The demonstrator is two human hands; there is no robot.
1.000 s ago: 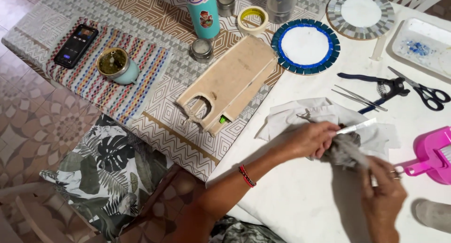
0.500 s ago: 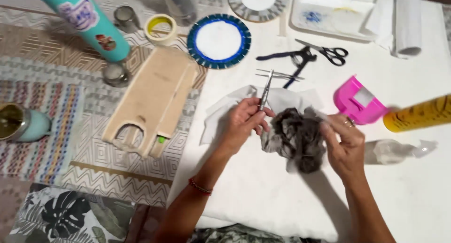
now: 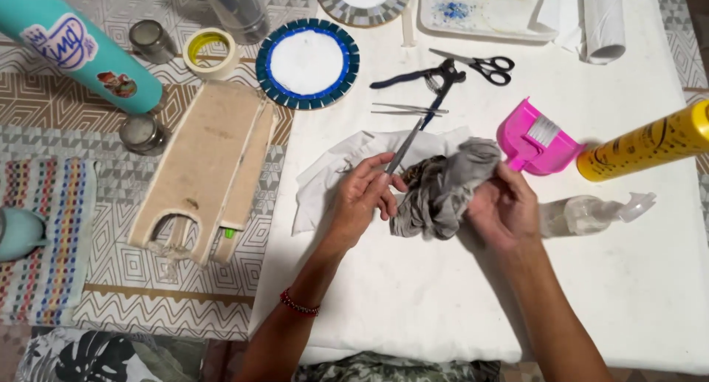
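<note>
We have our left hand [image 3: 362, 197] pinching slim metal tweezers [image 3: 402, 147], fingers pressed together low on the shaft, the tips pointing up and away from us. Our right hand [image 3: 506, 208] cups a grey rag [image 3: 443, 190], fingers curled into its folds, and the rag sits between both hands just above the white worktop [image 3: 443, 308]. We judge the rag soft, light and floppy, so any bunched fold gives a hold. The tweezers look stiff, thin and smooth, likely to slip, so we grip them near the middle. Under the hands lies a white cloth [image 3: 325, 179]. Just beyond are a pink dustpan [image 3: 535, 142], pliers [image 3: 421, 78], scissors [image 3: 480, 63] and a yellow bottle [image 3: 642, 149].
</note>
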